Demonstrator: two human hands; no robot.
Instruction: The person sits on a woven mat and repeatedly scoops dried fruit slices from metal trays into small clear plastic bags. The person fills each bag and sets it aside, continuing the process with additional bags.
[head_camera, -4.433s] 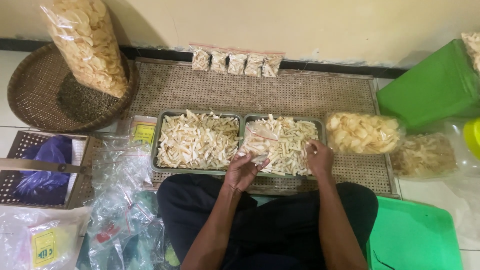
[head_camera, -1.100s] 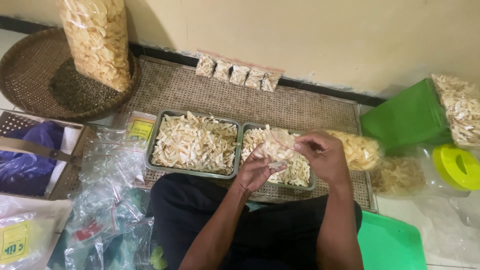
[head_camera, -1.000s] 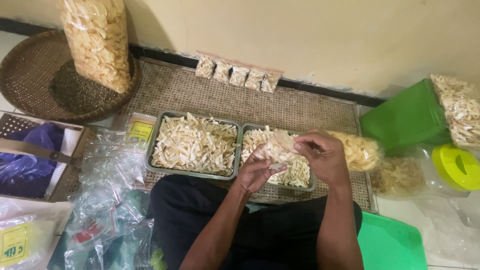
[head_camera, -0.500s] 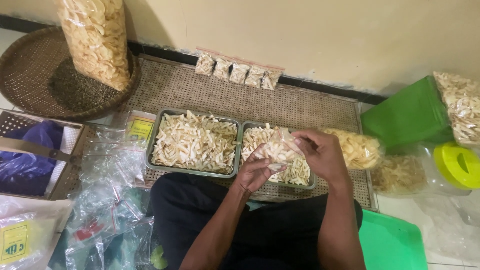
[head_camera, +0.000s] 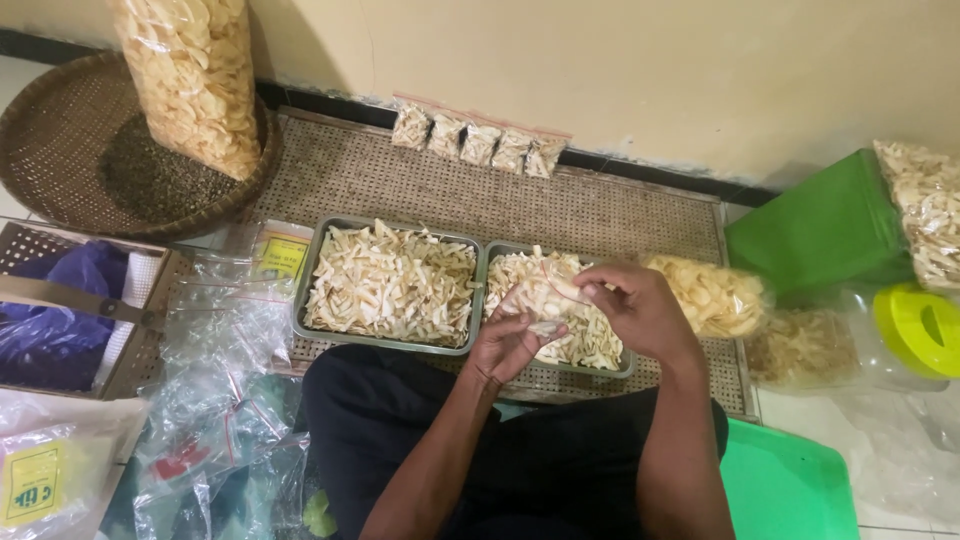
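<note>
Both hands hold a small clear plastic bag partly filled with pale chip strips, above the right metal tray. My left hand cups the bag from below. My right hand pinches its upper edge. A second metal tray heaped with the same strips sits just to the left on the woven mat.
Several filled small bags lie along the wall. A tall sack of chips stands on a round woven tray. Empty clear bags pile at the left. At the right are a green container, chip bags and a yellow lid.
The bag has stayed over the right tray between both hands. My right hand has shifted slightly along its top edge, and the view has drifted a little.
</note>
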